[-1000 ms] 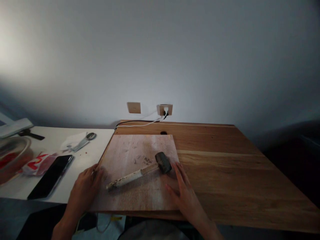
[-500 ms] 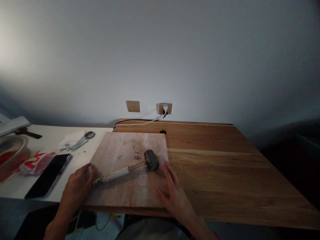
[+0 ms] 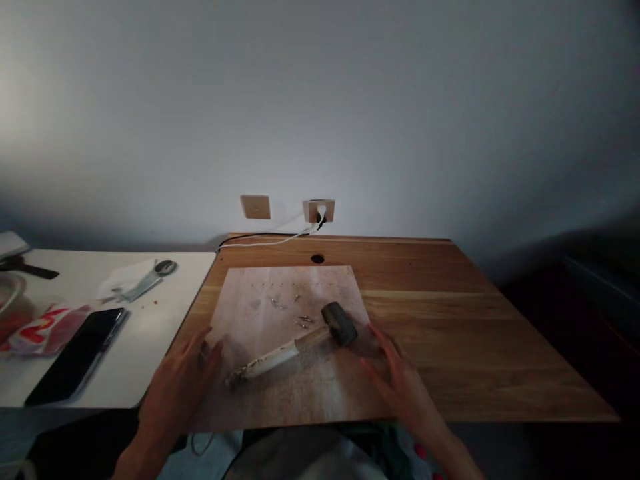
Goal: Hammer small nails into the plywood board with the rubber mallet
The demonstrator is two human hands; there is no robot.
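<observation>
A pale wooden board (image 3: 320, 393) lies on the brown wooden desk (image 3: 450, 333), its near edge at the desk's front. On the board rests a mallet (image 3: 300, 343) with a black head and a light, stained handle, beside several small nails (image 3: 295, 310). My left hand (image 3: 177, 387) lies flat with fingers apart on the board's left edge. Over at the board's right edge, my right hand (image 3: 400, 383) also lies flat, fingers stretched out, just right of the mallet head. Neither hand holds anything.
A white table (image 3: 150, 333) adjoins on the left with a black phone (image 3: 75, 357), a red and white wrapper (image 3: 37, 330) and a metal tool on paper (image 3: 143, 280). Wall sockets (image 3: 320, 210) with a plugged cable sit behind the desk. A cable hole (image 3: 317, 259) is near the back.
The board with the mallet and nails has slid to the right on the desk, and both hands moved right with it.
</observation>
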